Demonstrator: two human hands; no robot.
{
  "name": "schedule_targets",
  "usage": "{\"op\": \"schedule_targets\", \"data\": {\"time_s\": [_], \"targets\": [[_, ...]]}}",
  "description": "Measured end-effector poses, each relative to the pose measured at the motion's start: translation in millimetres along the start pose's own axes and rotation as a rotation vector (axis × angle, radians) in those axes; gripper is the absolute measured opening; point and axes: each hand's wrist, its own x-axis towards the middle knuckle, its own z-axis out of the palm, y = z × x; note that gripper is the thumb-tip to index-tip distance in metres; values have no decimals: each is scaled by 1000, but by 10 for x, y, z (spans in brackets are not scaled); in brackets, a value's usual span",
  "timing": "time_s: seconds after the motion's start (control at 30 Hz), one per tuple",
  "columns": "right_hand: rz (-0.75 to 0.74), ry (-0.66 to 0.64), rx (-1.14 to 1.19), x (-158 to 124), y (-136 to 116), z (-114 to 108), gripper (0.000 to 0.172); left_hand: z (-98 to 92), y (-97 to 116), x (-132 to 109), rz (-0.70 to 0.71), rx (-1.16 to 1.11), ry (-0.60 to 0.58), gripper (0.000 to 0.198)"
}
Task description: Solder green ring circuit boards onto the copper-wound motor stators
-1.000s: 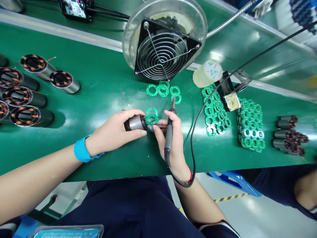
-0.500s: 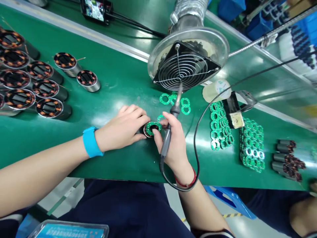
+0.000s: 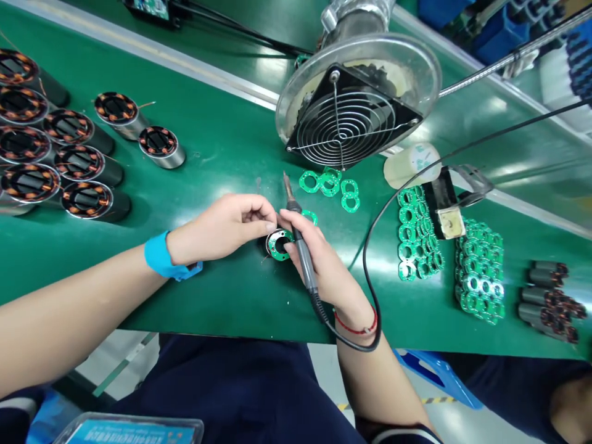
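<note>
The glossy green tabletop is brightly lit, with pale glare reflected from its surface and soft shadows cast beside the wound cylinders at left. Wide-angle stretching is seen toward the frame edges; the copper-wound parts at far right are slightly blurred.

One head-worn camera looks forward and down at the workbench.
</note>
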Motion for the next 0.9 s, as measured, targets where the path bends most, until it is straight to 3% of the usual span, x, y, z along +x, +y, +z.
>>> {"op": "schedule_targets", "data": {"time_s": [0.2,0.3,0.4,0.53,0.63,0.77,0.9], "targets": [[-30,-8,-121,-14,-10,12,50,65,9,-41,40,28,27,14],[-44,131,-169,-44,8,61,51,83,17,-51,43,82,13,13],[-151,282,-241,-72,10,113,53,80,28,-46,1,88,-15,16],[-258,335,-342,-88,-41,148,45,64,28,-36,-62,44,-35,20],[-224,378,-371,-93,-99,154,43,73,30,-43,-80,25,-13,20],[-176,418,-242,-130,-176,177,42,101,54,-60,-56,70,56,15],[-59,589,-93,-256,-202,238,32,103,88,-47,52,167,65,13]]}}
